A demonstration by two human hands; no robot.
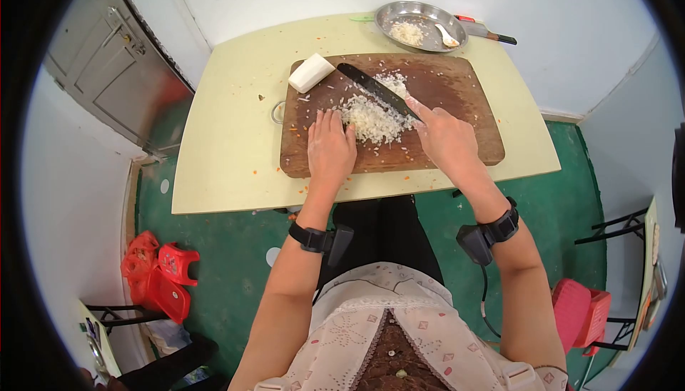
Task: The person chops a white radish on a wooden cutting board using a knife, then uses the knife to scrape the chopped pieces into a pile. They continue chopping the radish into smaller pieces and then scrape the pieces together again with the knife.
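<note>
My right hand [448, 138] grips a dark-bladed knife [378, 89], its index finger stretched along the blade and the handle hidden under the palm. The blade slants across a pile of finely chopped white vegetable [372, 121] on the wooden cutting board [457, 80]. Flat on the board at the pile's left edge rests my left hand [332, 145], fingers stretched out, holding nothing. A thick, peeled white piece of vegetable [311, 73], perhaps radish, lies at the board's far left corner. Some chopped bits sit on the far side of the blade.
Behind the board, a round metal pan [421, 16] holds chopped white bits and a white spoon [447, 36]. Another knife [492, 36] lies beside it. Orange scraps dot the yellow table [228, 120]. Red plastic stools [171, 291] stand on the green floor at left.
</note>
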